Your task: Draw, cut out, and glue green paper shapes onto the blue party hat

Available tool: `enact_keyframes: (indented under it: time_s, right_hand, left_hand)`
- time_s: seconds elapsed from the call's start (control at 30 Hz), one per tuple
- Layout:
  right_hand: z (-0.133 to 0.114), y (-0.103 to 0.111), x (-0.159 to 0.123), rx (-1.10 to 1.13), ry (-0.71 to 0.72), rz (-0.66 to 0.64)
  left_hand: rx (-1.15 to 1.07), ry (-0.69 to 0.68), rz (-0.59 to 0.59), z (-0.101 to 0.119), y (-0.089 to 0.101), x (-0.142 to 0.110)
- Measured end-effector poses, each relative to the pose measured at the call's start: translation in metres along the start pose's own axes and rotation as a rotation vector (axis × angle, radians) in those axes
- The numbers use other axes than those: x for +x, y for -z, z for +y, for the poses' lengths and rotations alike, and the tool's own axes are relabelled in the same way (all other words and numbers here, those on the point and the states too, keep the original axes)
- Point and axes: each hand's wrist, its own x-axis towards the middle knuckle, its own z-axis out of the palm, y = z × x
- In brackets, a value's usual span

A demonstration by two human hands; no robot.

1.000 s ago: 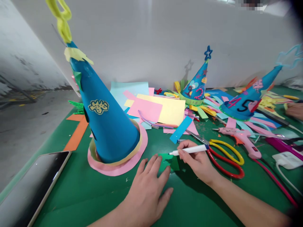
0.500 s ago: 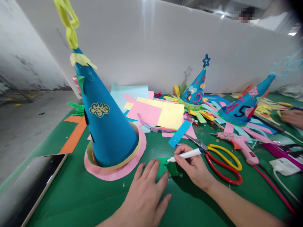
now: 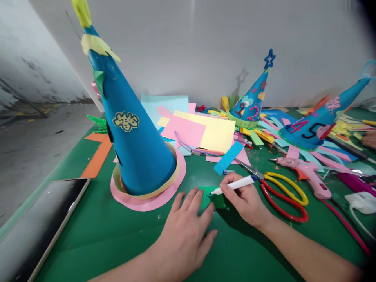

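A small piece of green paper (image 3: 217, 200) lies on the green tabletop. My left hand (image 3: 188, 231) rests flat with fingers spread, its fingertips at the paper's left edge. Between the fingers of my right hand (image 3: 245, 199) is a white marker (image 3: 233, 185), tilted, its tip on the paper. The marker's cap (image 3: 228, 172) lies just beyond that hand. Left of my hands stands a tall blue paper cone hat (image 3: 138, 160) with a pink brim and a yellow-outlined patch.
Scissors (image 3: 286, 196) and a pink glue gun (image 3: 305, 172) with its cable lie at right. Two smaller decorated hats (image 3: 251, 102) stand among paper strips behind. A phone (image 3: 47, 223) lies at left. Part of another person's hand (image 3: 369, 139) shows at the right edge.
The view has shifted, so the hats sit higher and the right-hand things lie farther right. Both my hands keep their places at the green paper, the marker still on it.
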Motion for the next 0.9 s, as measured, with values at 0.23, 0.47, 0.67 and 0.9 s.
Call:
enact_keyframes:
  time_s: [0.23,0.47,0.67,0.9]
  right_hand:
    - [-0.0001,-0.0015,-0.0007,-0.054,0.001,-0.065]
    - [-0.0008,-0.0017,0.0011,-0.067,0.02,-0.079]
    - [-0.0005,-0.002,0.0002,-0.091,0.016,-0.082]
    - [-0.0012,-0.0018,0.0012,-0.092,0.008,-0.085]
  left_hand:
    - [0.016,0.012,-0.005,0.0,-0.0021,0.0011]
    - [0.037,0.006,-0.008,0.0007,-0.0022,0.0013]
    - [0.042,0.002,-0.011,0.0009,-0.0022,0.0015]
    - [0.042,0.008,-0.013,-0.0001,-0.003,0.0006]
